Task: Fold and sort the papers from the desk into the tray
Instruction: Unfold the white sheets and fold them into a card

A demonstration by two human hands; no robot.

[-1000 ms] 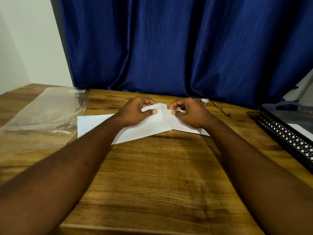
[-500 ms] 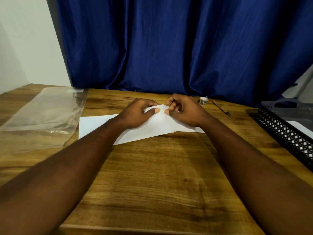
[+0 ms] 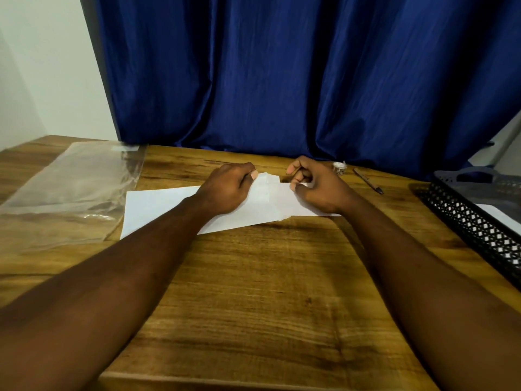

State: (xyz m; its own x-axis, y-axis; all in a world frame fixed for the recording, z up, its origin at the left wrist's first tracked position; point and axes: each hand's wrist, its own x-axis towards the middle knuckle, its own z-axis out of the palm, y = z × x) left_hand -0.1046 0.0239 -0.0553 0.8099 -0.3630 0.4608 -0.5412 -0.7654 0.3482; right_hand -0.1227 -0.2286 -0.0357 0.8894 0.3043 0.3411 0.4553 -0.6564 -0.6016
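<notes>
White paper (image 3: 158, 206) lies on the wooden desk (image 3: 253, 292) near its far side, partly folded, with a raised corner at the middle. My left hand (image 3: 225, 190) pinches that raised corner between thumb and fingers. My right hand (image 3: 313, 187) has its fingers curled and pinches the paper's far edge just to the right. A black lattice tray (image 3: 479, 235) stands at the right edge of the desk, with a white sheet (image 3: 499, 214) inside it.
A clear plastic sleeve (image 3: 70, 187) lies on the desk's left side, touching the paper's left end. A small white tape roll (image 3: 339, 167) and a dark pen (image 3: 368, 181) sit at the back right. A blue curtain (image 3: 282, 74) hangs behind the desk.
My hands came close together over the paper's raised corner, then moved slightly apart again. The paper has stayed in the same place on the desk.
</notes>
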